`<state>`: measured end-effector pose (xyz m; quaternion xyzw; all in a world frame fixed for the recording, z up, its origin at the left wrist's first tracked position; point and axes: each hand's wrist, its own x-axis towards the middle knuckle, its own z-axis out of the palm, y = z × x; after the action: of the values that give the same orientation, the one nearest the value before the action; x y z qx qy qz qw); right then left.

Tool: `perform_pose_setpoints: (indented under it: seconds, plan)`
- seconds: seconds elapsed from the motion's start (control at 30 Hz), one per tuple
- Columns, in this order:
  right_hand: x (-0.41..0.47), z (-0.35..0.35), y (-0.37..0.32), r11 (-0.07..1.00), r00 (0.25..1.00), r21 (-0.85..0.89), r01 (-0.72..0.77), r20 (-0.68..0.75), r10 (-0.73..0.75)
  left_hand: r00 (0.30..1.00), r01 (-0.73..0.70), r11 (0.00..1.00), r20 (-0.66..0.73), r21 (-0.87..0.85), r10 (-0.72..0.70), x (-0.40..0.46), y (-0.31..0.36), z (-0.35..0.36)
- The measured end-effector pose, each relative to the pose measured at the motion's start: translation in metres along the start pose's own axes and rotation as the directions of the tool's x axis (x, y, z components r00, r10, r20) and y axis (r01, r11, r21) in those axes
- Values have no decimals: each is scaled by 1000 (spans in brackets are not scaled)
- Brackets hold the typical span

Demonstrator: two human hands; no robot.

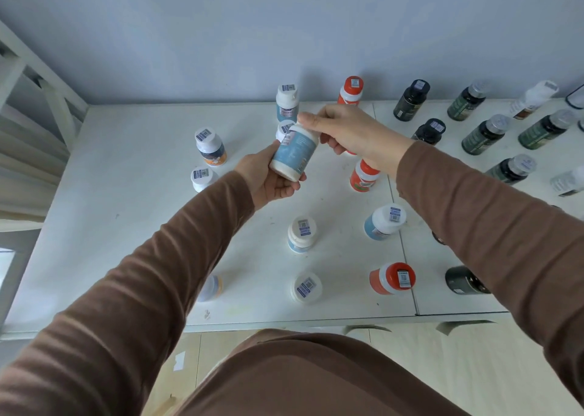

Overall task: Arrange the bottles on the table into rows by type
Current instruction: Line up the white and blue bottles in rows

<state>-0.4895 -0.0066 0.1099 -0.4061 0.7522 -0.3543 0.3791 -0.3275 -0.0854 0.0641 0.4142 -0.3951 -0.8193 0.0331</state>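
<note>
A person in brown long sleeves holds a white plastic bottle with a pale blue label [294, 154] tilted in the air above a white bench [132, 175], between both hands. The left hand [268, 180] cups the bottle's base, its fingers [289, 191] curled under and around it; the right hand [350, 131] pinches the capped top, thumb and fingers [311, 121] closed on it.

Just beyond the fingers, two more white bottles with blue labels [287, 102] stand upright, one behind the other, the nearer partly hidden by the held bottle. An orange bottle with a white collar [351, 90] stands beyond the right hand, and another orange bottle [363, 177] below its wrist.

To the left of the left hand stand two white-capped bottles [210, 146]. Nearer the person than the fingers, white-lidded bottles [301, 234] and an orange-capped bottle [393, 278] stand spaced apart.

Well to the right of the right hand, dark green bottles with silver caps [485, 134] and black-capped dark bottles [411, 100] stand in rows running toward the grey wall [284, 30].
</note>
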Motion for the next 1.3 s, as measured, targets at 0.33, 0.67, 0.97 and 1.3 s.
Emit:
perform_pose_setpoints:
  seconds: [0.33, 0.67, 0.97, 1.3]
  plan:
    - [-17, 21, 16, 800, 948, -517, 305, 90, -304, 907, -351, 600, 101, 719, 409, 9, -12, -22]
    - [-18, 54, 38, 693, 943, -640, 332, 212, -256, 846, -123, 28, 90, 992, 525, 19, -18, -41]
    - [47, 20, 16, 672, 919, -673, 307, 27, -393, 776, -18, 3, 12, 1000, 631, 39, 14, -39]
    - [85, 25, 25, 784, 960, -555, 278, 128, -250, 843, 2, 381, -207, 925, 497, 64, 22, -35]
